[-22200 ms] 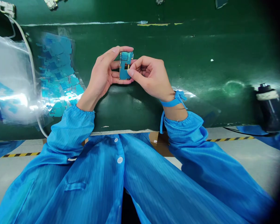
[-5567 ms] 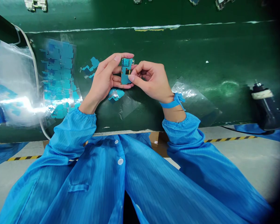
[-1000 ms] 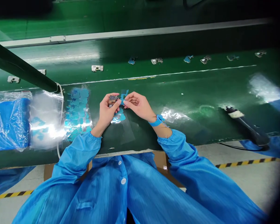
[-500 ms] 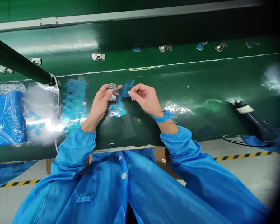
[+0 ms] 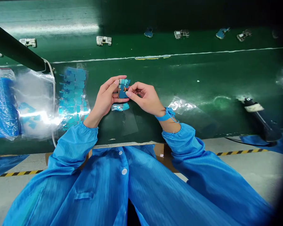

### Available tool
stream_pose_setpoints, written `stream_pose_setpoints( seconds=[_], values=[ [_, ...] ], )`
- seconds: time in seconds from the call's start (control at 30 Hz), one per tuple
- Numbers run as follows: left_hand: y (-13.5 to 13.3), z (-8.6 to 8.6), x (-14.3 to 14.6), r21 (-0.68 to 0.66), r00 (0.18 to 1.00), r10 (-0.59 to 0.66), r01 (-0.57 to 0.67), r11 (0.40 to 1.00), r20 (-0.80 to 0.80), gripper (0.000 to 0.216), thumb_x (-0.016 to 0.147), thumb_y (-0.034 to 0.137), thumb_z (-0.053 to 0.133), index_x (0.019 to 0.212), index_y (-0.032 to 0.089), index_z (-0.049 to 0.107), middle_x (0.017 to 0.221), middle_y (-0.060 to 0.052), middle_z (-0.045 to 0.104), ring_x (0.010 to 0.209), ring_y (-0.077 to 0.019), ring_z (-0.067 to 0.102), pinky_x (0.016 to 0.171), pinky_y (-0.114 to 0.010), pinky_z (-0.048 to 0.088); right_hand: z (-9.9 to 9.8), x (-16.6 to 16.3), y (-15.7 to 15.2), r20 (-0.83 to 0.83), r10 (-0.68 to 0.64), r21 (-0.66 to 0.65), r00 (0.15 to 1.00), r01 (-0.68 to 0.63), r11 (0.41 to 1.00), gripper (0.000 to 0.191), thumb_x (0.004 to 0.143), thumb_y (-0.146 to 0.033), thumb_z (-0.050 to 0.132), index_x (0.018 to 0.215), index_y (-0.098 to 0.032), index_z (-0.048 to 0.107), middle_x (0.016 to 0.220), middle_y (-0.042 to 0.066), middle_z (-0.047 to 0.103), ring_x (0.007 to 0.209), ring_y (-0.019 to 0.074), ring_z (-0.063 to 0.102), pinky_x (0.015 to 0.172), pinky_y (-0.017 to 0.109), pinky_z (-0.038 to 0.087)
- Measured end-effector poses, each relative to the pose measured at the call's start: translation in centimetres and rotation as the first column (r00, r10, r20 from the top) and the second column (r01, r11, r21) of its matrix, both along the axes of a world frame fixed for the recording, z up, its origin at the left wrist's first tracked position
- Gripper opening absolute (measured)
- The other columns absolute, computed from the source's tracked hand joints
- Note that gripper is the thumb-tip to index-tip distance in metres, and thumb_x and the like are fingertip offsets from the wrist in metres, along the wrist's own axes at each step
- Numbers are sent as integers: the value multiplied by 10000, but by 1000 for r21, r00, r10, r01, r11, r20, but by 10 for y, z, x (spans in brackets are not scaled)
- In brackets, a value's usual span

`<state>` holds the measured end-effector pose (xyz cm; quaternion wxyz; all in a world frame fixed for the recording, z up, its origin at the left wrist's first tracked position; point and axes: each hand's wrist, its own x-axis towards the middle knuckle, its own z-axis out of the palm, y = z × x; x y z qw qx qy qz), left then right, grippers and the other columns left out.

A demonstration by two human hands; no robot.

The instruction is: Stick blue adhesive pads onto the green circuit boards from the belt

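Observation:
Between the thumb and fingers of my left hand point(image 5: 105, 96) is a small circuit board point(image 5: 124, 82), held upright above the bench with its blue face toward me. My right hand point(image 5: 146, 98), a blue strap at its wrist, is closed in a pinch at the board's lower right edge. A piece of blue film point(image 5: 123, 93) seems to lie against the board there. Where film ends and board begins is hard to make out. Just below my hands, cut blue film pieces point(image 5: 120, 107) lie on a clear sheet point(image 5: 129, 124).
Sheets of blue film pieces point(image 5: 72, 91) lie on the left, beside a cable point(image 5: 53, 94) and a plastic-wrapped blue bundle point(image 5: 3, 106). Several circuit boards point(image 5: 104, 40) rest along the far strip. A black tool point(image 5: 261, 117) lies at right, crumpled clear plastic point(image 5: 182, 104) nearer.
The board in my left hand has turned from its metal side to its blue side. My right hand has brought the blue film left onto it. The view has shifted slightly.

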<state>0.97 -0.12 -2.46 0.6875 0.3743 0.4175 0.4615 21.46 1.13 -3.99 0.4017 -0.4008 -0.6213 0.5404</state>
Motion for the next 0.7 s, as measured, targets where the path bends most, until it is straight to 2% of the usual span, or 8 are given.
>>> stream_pose_setpoints(
  seconds=[0.27, 0.53, 0.7],
  values=[
    [-2, 2, 3, 41, 998, -21, 23, 999, -56, 521, 1092, 606, 571, 1425, 211, 638, 1154, -83, 810, 1071, -271, 843, 820, -367, 740, -7, 1, -2, 15, -10, 39, 1000, 10, 999, 319, 974, -483, 842, 940, -180, 749, 923, 21, 706, 770, 124, 591, 736, 302, 489],
    [-1, -2, 4, 63, 995, -32, 38, 997, -94, 525, 1115, 623, 522, 1424, 216, 644, 1143, -77, 813, 1048, -271, 849, 856, -392, 741, -6, 2, 0, -6, -2, 61, 1000, 2, 998, 374, 960, -527, 869, 925, -177, 744, 894, 23, 705, 758, 119, 602, 720, 291, 500],
    [-2, 1, 4, 66, 987, -40, 50, 997, -156, 575, 1108, 665, 508, 1454, 229, 648, 1185, -88, 822, 1087, -276, 847, 868, -381, 739, -8, 3, 1, -9, -3, 67, 1000, 4, 998, 434, 950, -583, 885, 920, -178, 733, 884, 26, 699, 755, 118, 591, 709, 293, 490]
  ],
)
